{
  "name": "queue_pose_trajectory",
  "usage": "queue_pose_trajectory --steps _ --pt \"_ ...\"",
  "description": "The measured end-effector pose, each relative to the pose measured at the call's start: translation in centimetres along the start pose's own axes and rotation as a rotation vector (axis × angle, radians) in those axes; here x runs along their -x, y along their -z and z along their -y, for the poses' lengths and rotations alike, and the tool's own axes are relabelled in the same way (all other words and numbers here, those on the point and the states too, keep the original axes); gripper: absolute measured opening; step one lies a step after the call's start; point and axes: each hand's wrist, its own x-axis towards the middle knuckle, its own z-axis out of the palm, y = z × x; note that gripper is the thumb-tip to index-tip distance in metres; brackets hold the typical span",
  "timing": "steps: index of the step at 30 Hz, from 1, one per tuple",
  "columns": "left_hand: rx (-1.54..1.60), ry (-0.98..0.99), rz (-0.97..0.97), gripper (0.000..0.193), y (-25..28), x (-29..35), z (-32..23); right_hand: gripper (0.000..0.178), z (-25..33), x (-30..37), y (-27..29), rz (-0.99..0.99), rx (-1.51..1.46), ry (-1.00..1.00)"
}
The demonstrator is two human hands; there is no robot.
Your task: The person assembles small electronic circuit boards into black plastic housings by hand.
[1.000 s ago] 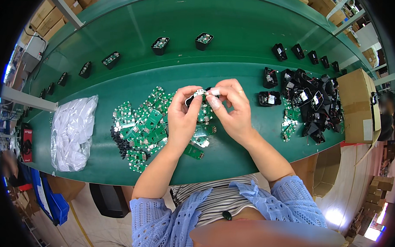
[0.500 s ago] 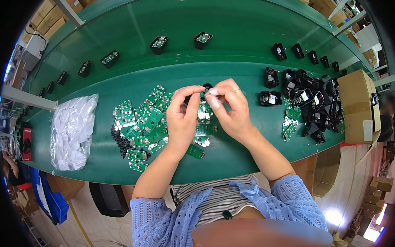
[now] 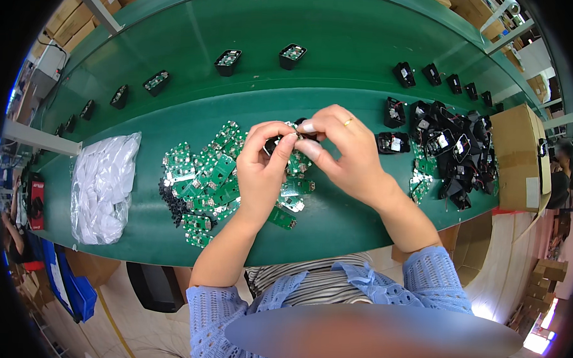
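Over the middle of the green table, my left hand (image 3: pixel 262 165) is closed around a small black plastic housing (image 3: pixel 272 144), mostly covered by the fingers. My right hand (image 3: pixel 347 149) pinches at the right side of the same piece with thumb and forefinger, and its fingertips nearly meet those of the left. What lies between the fingertips is too small to make out. Beneath and to the left of my hands spreads a heap of green circuit boards (image 3: pixel 223 170). Small black parts (image 3: pixel 172 203) lie along the heap's left edge.
A clear bag of white plastic pieces (image 3: pixel 103 188) lies at the left. Black housings with wiring (image 3: pixel 467 154) are piled at the right beside a cardboard box (image 3: pixel 517 155). Several black housings holding boards (image 3: pixel 228 62) stand in a row on the green strip behind the table.
My right hand has turned and shifted slightly, its forearm swinging right, with its fingers pressing closer to the left hand's. The black housing shows more in the left hand now.
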Motion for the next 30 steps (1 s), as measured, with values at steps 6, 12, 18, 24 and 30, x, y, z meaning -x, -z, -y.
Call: queue_pose_trajectory --steps 6,12,18,24,30 --pt "0.253 0.255 0.092 0.011 0.2 0.0 -0.4 0.016 -0.6 1.2 -1.6 -0.135 -0.294 -0.152" --pt "0.307 0.287 0.121 0.016 0.3 -0.2 -0.9 0.015 -0.9 0.6 -0.6 -0.110 -0.424 -0.165" --pt "0.072 0.111 -0.014 0.026 0.3 0.1 -1.6 0.022 -1.4 0.3 0.1 -0.021 -0.133 0.195" --pt "-0.137 -0.108 -0.053 0.027 0.2 0.1 -0.4 0.026 -1.1 0.2 -0.1 -0.020 -0.066 0.240" --pt "-0.279 -0.238 -0.077 0.029 0.1 0.1 -0.3 0.023 -1.0 0.1 -0.1 -0.013 -0.041 0.248"
